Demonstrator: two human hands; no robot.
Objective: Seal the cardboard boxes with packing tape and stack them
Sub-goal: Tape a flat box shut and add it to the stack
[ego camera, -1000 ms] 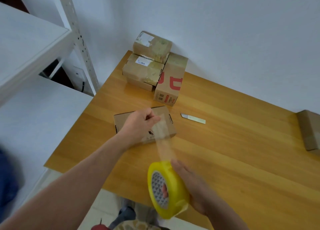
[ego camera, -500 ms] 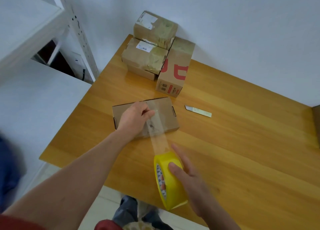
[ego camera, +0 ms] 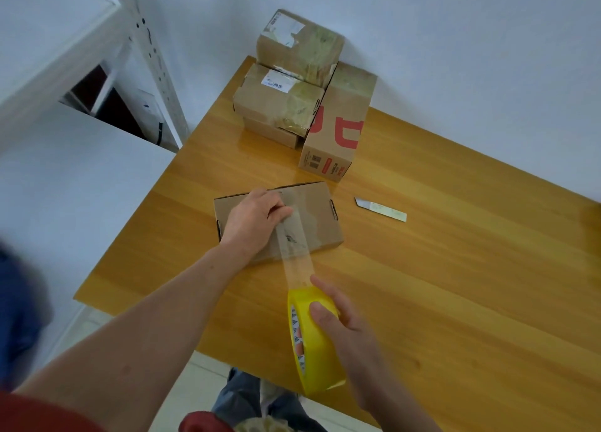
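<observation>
A flat cardboard box lies on the wooden table near its left edge. My left hand rests on the box top and pinches the free end of a clear tape strip. The strip runs from the box down to a yellow tape roll. My right hand grips that roll near the table's front edge, holding it on edge. A stack of taped boxes stands at the far left corner, beside a taller box with red print.
A small metal cutter blade lies right of the flat box. White metal shelving stands left of the table. A white wall runs behind the table.
My left hand has pressed the tape end down onto the box top. My right hand has drawn the roll back toward the front edge, lengthening the strip.
</observation>
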